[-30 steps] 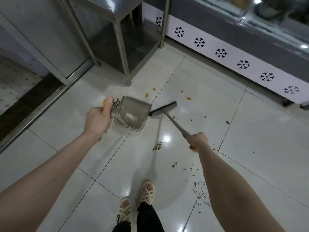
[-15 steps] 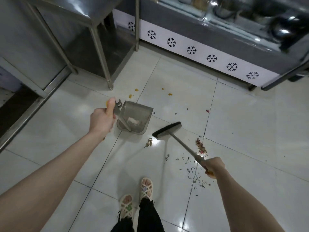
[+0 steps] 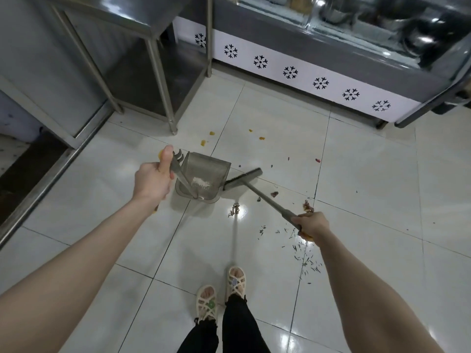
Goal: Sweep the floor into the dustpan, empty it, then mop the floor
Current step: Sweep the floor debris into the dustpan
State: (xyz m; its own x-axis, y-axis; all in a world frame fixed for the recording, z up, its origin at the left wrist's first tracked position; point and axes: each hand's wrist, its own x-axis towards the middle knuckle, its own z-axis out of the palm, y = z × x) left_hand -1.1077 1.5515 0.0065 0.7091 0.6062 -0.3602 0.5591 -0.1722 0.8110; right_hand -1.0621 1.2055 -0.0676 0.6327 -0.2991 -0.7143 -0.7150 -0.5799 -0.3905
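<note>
My left hand (image 3: 153,179) grips the handle of a grey dustpan (image 3: 204,174) that stands on the white tiled floor (image 3: 356,187), with pale debris inside it. My right hand (image 3: 309,225) grips the grey handle of a broom, whose dark head (image 3: 243,182) lies right against the dustpan's open right side. A small clump of scraps (image 3: 234,208) lies on the floor just below the broom head. Green slivers (image 3: 300,253) and reddish bits (image 3: 307,206) are scattered near my right hand. Orange crumbs (image 3: 211,133) lie beyond the dustpan.
A steel table frame with legs (image 3: 168,108) stands at the back left, a steel threshold rail (image 3: 43,184) runs along the left. A counter with a white snowflake-patterned base (image 3: 290,72) lines the back. My sandalled feet (image 3: 221,294) are at the bottom centre.
The broom head swept left and away from me, ending against the dustpan's mouth. My right hand moved up with it. The left hand and dustpan stayed in place.
</note>
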